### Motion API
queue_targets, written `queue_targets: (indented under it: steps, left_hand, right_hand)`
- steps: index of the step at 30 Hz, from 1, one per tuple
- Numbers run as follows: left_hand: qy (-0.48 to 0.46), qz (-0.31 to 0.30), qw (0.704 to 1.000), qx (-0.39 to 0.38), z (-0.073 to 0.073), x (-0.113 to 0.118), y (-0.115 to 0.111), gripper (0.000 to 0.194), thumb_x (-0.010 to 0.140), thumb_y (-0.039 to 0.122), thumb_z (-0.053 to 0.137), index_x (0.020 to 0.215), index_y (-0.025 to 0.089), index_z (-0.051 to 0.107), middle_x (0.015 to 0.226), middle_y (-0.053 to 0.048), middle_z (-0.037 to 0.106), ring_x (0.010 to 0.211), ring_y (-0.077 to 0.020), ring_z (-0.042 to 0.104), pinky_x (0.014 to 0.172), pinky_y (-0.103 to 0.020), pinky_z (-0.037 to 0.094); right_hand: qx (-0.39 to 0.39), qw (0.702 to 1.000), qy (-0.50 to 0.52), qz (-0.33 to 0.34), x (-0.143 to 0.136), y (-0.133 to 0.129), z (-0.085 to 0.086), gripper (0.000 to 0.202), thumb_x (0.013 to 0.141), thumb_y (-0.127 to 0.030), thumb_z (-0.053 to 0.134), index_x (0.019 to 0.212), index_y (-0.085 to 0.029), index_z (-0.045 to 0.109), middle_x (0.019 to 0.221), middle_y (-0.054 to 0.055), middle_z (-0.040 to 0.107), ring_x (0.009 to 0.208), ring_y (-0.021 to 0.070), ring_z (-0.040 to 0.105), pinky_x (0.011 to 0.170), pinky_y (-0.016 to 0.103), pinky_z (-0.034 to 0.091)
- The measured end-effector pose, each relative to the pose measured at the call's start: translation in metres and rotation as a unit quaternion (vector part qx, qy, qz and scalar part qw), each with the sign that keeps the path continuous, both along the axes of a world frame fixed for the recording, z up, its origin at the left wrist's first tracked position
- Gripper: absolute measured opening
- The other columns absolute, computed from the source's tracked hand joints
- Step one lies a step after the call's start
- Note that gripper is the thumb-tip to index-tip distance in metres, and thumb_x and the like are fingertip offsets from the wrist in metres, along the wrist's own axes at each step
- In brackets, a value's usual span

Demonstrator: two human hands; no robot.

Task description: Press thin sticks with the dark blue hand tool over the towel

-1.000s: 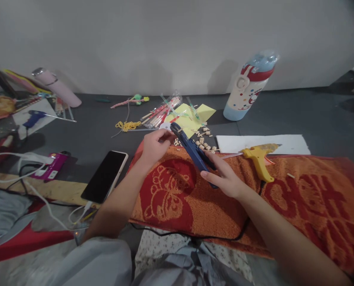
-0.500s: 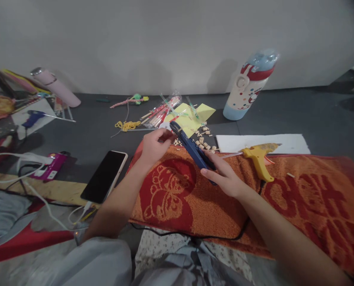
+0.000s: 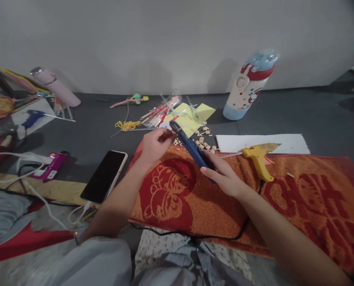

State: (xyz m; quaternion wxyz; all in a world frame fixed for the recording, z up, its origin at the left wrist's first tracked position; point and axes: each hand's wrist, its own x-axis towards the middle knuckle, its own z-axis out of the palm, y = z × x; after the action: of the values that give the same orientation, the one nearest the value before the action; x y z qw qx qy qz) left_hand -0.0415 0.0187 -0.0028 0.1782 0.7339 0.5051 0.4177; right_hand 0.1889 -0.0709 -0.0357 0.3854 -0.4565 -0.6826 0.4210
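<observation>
My right hand (image 3: 226,176) is closed round the lower end of a long blue hand tool (image 3: 191,150), whose exact kind I cannot make out. The tool slants up and left over the orange towel (image 3: 218,210). By its dark upper end, my left hand (image 3: 156,145) has its fingers curled in a pinch; whatever lies between them is hidden. Short cut pieces of wooden stick (image 3: 201,142) lie scattered just behind the tool. To the right, a yellow glue gun (image 3: 258,159) rests on the towel's back edge, with a glue stick in its rear.
Behind my hands are yellow paper (image 3: 206,113), a bag of sticks (image 3: 162,113) and yellow yarn (image 3: 127,126). A phone (image 3: 104,176) lies left, near a purple power adapter (image 3: 53,165). A bottle (image 3: 245,93) stands behind a white board (image 3: 290,143). A blue glue gun (image 3: 32,118) is far left.
</observation>
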Motion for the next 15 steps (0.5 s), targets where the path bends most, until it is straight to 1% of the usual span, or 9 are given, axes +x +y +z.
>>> queue_targets:
  steps: [6,15]
  left_hand:
    - [0.002,-0.002,1.0,0.011,0.0014,0.0,-0.0002,0.006,0.074,0.022,0.062,0.072,0.017,0.065,0.07,-0.001,0.07,0.064,-0.0119,0.062,0.063,-0.023,0.046]
    - [0.004,0.0,1.0,0.003,-0.0002,-0.0014,0.0012,0.004,0.072,0.019,0.062,0.072,0.017,0.065,0.07,-0.001,0.07,0.065,-0.012,0.061,0.064,-0.024,0.046]
  right_hand:
    - [-0.006,1.0,0.006,-0.002,-0.0003,-0.0001,-0.0008,0.061,0.089,-0.057,0.053,0.141,-0.026,0.048,0.145,0.007,0.053,0.135,0.0309,0.047,0.114,0.05,0.034]
    - [-0.007,1.0,0.012,-0.002,-0.0003,0.0005,-0.0013,0.062,0.089,-0.057,0.053,0.14,-0.024,0.049,0.144,0.009,0.054,0.134,0.0306,0.048,0.114,0.049,0.036]
